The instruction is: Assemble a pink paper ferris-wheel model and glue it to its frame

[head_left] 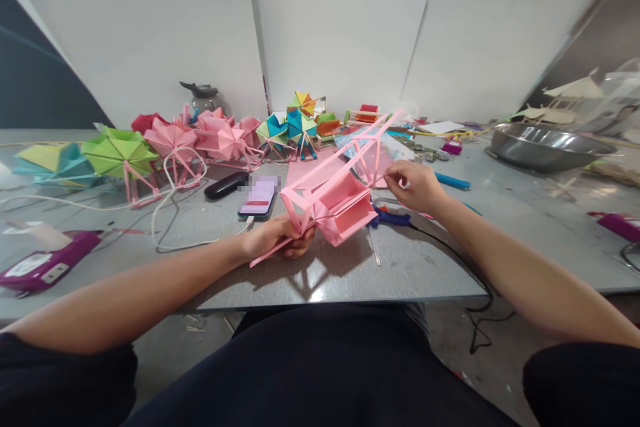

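Observation:
A pink paper wheel model [345,213], a pleated wheel in a frame of thin strips, is held tilted above the table. My left hand [275,239] is closed around the lower left strips of its frame, one strip sticking out past the fingers. At the frame's far right end, my right hand [417,185] has thumb and fingertips pinched together against a leg strip. The exact contact there is too small to make out. Below the wheel's right side lies a blue glue gun [393,217] with a black cord. Pink paper sheets [300,173] lie behind the model.
Finished-looking paper wheels, including a green one [120,150], line the back left. A phone [259,197] with a white cable and a black case [226,185] lie left of centre. Purple power strips [50,260] and a metal bowl [550,147] stand at the sides.

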Action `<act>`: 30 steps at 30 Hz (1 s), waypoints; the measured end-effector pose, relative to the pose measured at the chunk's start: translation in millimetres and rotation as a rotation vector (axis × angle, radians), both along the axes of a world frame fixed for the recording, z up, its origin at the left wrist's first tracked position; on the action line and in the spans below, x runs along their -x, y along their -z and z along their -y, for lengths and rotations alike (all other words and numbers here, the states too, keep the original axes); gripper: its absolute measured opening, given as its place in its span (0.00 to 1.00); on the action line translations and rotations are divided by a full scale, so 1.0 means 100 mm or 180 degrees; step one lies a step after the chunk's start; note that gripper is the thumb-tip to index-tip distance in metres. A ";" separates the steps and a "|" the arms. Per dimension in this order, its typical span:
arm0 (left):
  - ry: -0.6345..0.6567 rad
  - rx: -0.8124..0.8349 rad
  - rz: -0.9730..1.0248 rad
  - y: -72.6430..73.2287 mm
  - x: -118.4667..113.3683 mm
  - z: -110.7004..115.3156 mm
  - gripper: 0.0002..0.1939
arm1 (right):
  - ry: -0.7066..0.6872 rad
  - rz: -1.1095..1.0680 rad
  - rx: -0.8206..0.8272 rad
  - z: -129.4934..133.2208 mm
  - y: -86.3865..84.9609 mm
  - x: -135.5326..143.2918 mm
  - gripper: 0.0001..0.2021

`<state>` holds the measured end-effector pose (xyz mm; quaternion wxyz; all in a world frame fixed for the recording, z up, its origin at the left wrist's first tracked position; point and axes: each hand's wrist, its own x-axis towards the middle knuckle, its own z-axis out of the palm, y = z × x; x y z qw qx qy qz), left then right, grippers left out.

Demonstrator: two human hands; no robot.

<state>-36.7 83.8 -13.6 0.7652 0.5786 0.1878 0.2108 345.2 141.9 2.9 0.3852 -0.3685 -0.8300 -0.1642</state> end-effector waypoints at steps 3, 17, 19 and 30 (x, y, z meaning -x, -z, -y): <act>-0.0016 -0.0021 -0.0013 -0.01 0.00 0.00 0.10 | 0.0033 -0.0045 0.0095 0.00 0.01 0.01 0.04; -0.0021 -0.0074 -0.0003 0.00 0.00 0.00 0.10 | -0.0103 -0.0950 0.0695 0.03 0.01 0.08 0.06; -0.0015 -0.0091 0.0001 0.00 0.00 0.00 0.09 | -0.0140 -0.1064 0.0767 0.03 0.02 0.09 0.06; -0.0033 -0.0123 0.0049 0.00 -0.01 0.00 0.08 | -0.0466 -0.1134 0.1402 0.04 0.01 0.09 0.13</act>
